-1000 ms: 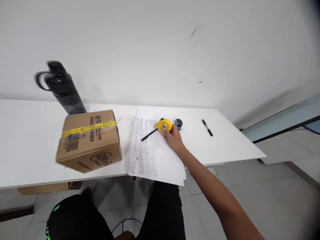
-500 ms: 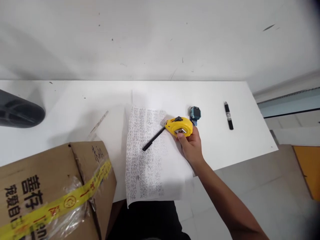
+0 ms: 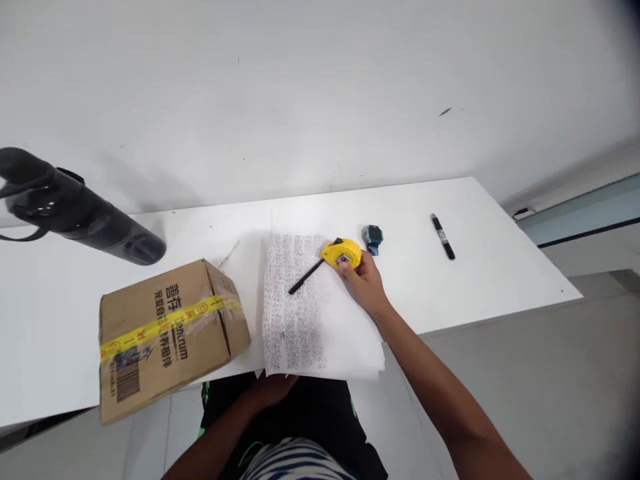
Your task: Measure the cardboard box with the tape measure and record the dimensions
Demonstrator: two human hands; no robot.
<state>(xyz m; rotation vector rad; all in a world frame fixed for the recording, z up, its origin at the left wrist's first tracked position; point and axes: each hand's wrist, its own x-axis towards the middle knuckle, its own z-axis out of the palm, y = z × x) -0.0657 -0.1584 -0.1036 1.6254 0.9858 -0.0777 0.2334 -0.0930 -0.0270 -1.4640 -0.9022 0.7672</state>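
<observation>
A yellow tape measure point(image 3: 345, 253) is gripped by my right hand point(image 3: 363, 279) over the upper right part of some papers. The papers point(image 3: 300, 327) carry dense rows of small writing and reach the table's front edge. On them lies a black pen point(image 3: 306, 277), its upper end close to the tape measure. My left hand point(image 3: 276, 389) is low at the front edge, by the papers' lower edge; its fingers are mostly hidden. A blue-green watch point(image 3: 373, 239) rests just beyond my right hand.
A taped cardboard box point(image 3: 150, 327) sits left of the papers, overhanging the front edge. Behind it stands a black bottle point(image 3: 95, 217). A black marker point(image 3: 443, 237) lies on the right of the white table point(image 3: 500, 267). The wall point(image 3: 300, 100) rises behind.
The view has shifted, showing more of the box and bottle. My left hand and forearm have come into view below. My right hand still holds the tape measure.
</observation>
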